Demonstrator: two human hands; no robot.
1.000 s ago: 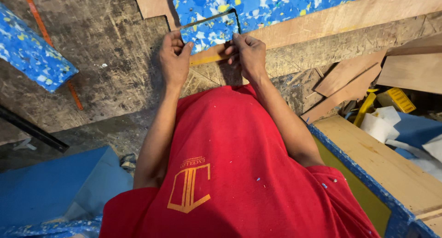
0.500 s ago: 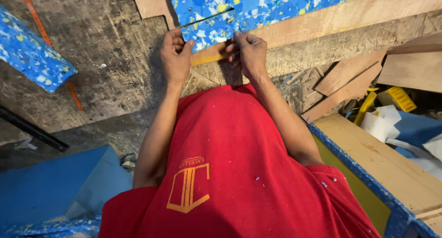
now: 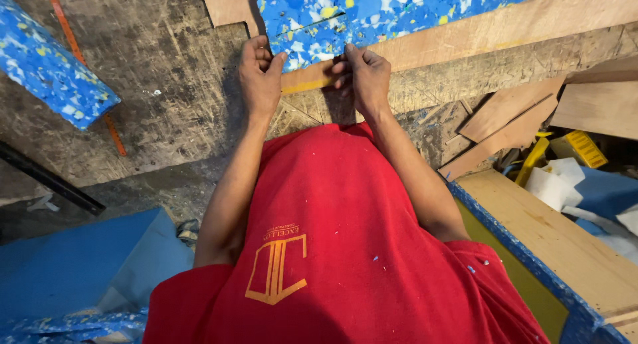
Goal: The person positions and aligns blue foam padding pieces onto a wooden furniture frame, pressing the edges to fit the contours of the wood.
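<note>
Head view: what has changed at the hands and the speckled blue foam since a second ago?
The thin dark wire-like tool seen over the speckled blue foam slab earlier no longer shows. The left hand and right hand stay at the foam's near edge on the long wooden plank. Foam and plank unmoved.

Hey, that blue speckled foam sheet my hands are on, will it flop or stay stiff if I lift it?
The foam sheet looks like bonded scrap foam, so probably light and bendy, sagging where unsupported. Its crumbly speckled surface should grip, not slip. The cut line near the left hand may tear further.
</note>
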